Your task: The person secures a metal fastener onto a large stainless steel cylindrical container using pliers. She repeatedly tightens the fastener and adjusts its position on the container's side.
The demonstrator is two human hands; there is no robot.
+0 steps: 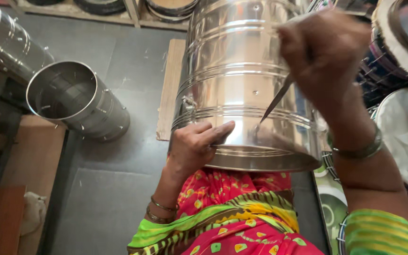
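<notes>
**Working a spike against a steel drum**

Steadies drum (pixel 242 71) with left hand (pixel 197 144): fingers stretched out, close together, laid flat on the lower wall near the rim, clamped on nothing. Grips spike (pixel 275 101) in right hand (pixel 324 52), fingers closed round its upper end, the hand itself blurred. Aims the thin tip down at the polished wall just beside the left fingertips; touching or a hair off, cannot tell.

Holds the drum tilted over the lap, near rim above the red and green cloth (pixel 232 203), far end up and away.

Looks like a pricking or marking step at one spot low on the wall, with the tip placed and the left hand bracing. Calls next, by that reading, for a firm left palm so the round wall does not roll, and for a tip that does not skate across smooth steel toward the fingers close by.

Shows, to the left, a second drum (pixel 72 101) on its side on the grey floor (pixel 109 198), mouth open toward the camera, and a third drum (pixel 10 42) near it at the frame's corner. Shows a board (pixel 171 89) flat on the floor beside the held drum, and wire racks (pixel 378 80) and a white sack (pixel 407 127) at the right.
</notes>
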